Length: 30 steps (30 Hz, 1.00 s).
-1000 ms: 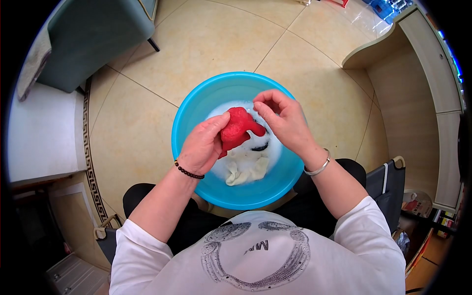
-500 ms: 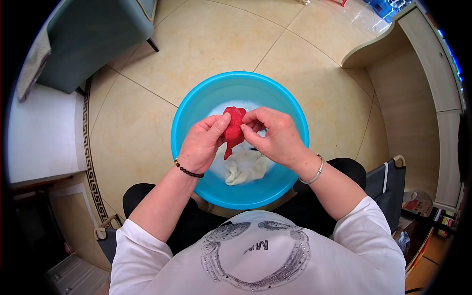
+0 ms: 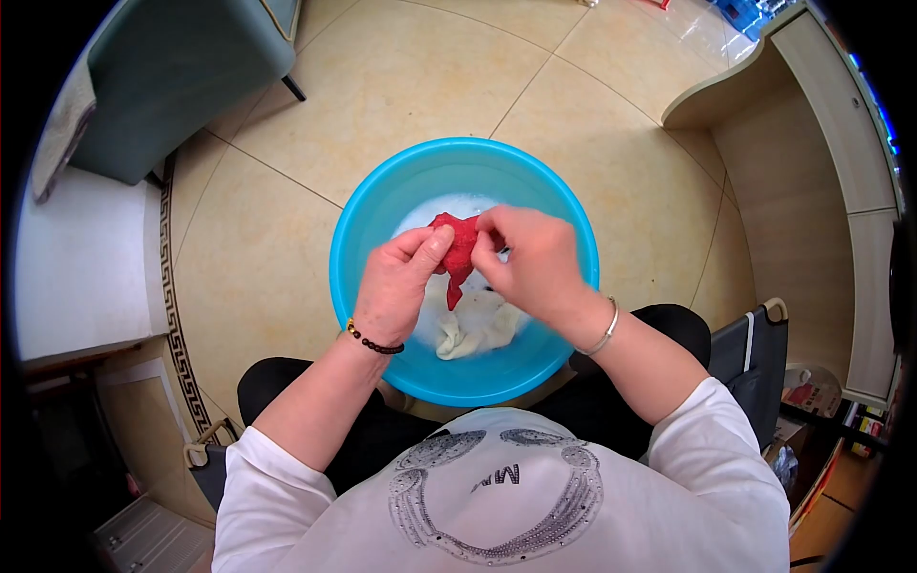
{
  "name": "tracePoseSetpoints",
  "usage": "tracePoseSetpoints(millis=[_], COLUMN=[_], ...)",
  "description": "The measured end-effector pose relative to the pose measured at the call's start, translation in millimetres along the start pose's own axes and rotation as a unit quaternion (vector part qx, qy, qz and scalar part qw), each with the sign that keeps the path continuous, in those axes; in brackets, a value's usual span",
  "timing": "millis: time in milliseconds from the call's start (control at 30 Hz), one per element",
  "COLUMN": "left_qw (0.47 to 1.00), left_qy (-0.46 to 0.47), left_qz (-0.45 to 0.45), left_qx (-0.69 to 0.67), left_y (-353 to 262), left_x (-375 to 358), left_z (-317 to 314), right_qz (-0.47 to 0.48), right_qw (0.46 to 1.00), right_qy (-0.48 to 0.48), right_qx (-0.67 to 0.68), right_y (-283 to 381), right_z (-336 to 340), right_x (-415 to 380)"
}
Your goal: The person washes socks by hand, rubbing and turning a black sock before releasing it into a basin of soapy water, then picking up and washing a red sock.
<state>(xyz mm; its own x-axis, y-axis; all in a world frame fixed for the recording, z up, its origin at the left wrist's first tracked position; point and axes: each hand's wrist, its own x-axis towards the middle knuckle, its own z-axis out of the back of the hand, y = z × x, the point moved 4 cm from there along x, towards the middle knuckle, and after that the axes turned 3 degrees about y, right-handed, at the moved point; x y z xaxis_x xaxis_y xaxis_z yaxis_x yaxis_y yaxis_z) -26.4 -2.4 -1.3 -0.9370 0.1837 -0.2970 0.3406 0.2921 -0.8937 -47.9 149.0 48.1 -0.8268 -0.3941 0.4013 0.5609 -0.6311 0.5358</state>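
Observation:
A small red cloth (image 3: 459, 250) is held up above a round blue basin (image 3: 420, 378). My left hand (image 3: 399, 283) pinches its left side between thumb and fingers. On the cloth's right edge, the thumb and fingertips of my right hand (image 3: 537, 260) are closed. One end of the cloth hangs down in a narrow point. Below, a wet whitish cloth (image 3: 475, 329) lies in sudsy water in the basin, with a small dark thing partly hidden beside it.
Tiled floor (image 3: 611, 143) surrounds the basin. A grey-green chair (image 3: 181, 86) stands at the upper left, above a white surface (image 3: 86, 267). A wooden cabinet (image 3: 793, 181) curves along the right. Blue bottles (image 3: 743, 13) show at the top right.
The red cloth is now stretched wider between my hands, its upper left corner spread out. My left hand has shifted slightly right, and my right hand has turned a little.

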Motion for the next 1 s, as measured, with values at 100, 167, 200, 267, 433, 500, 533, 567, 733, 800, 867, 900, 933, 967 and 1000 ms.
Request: tracePoseSetpoints(millis=[100, 167, 200, 267, 433, 500, 533, 567, 733, 800, 867, 900, 933, 967, 1000], left_qw=[0.993, 0.983, 0.98, 0.976, 0.984, 0.992, 0.997, 0.997, 1.0, 0.999, 0.997, 0.996, 0.996, 0.996, 0.996], left_qy=[0.027, 0.049, 0.062, 0.073, 0.059, 0.04, 0.021, 0.021, 0.029, 0.039, 0.048, 0.059, 0.07, 0.07, 0.081], left_qz=[0.01, 0.02, 0.031, 0.042, 0.038, 0.027, 0.017, 0.017, -0.005, -0.015, -0.025, -0.017, -0.009, -0.009, 0.012], left_qx=[-0.112, -0.173, -0.186, -0.2, -0.163, -0.115, -0.067, -0.066, -0.011, -0.035, -0.06, -0.061, -0.062, -0.063, -0.046], left_y=[-4, -6, -5, -2, -3, -4, -4, -4, -2, -4, -7, -10, -12, -12, -11], left_x=[1, 3, 4, 4, 3, 2, 1, 0, 0, 2, 2, 0, -1, -1, -1], left_z=[-2, -1, 0, 2, 1, -1, 0, 0, 2, 0, -2, -5, -6, -5, -3], right_qz=[-0.128, -0.189, -0.187, -0.139, -0.072, -0.057, -0.053, -0.049, -0.106, -0.156, -0.24, -0.239, -0.241, -0.242, -0.242], right_qw=[0.984, 0.962, 0.962, 0.953, 0.978, 0.983, 0.986, 0.988, 0.98, 0.966, 0.912, 0.912, 0.91, 0.906, 0.906], right_qy=[0.001, -0.02, -0.019, 0.027, 0.025, 0.021, 0.026, 0.031, 0.052, 0.062, 0.053, 0.053, 0.071, 0.09, 0.091], right_qx=[0.12, 0.196, 0.196, 0.268, 0.196, 0.174, 0.159, 0.144, 0.158, 0.196, 0.328, 0.328, 0.331, 0.334, 0.334], right_y=[-18, -28, -26, -17, -5, -4, -2, -2, -9, -20, -37, -39, -39, -37, -32], right_z=[4, 9, 9, 7, 2, 2, 2, 1, 0, -2, -8, -5, -4, -3, -3], right_x=[7, 9, 10, 8, 4, 3, 2, 1, 0, 2, 1, 2, 3, 4, 6])
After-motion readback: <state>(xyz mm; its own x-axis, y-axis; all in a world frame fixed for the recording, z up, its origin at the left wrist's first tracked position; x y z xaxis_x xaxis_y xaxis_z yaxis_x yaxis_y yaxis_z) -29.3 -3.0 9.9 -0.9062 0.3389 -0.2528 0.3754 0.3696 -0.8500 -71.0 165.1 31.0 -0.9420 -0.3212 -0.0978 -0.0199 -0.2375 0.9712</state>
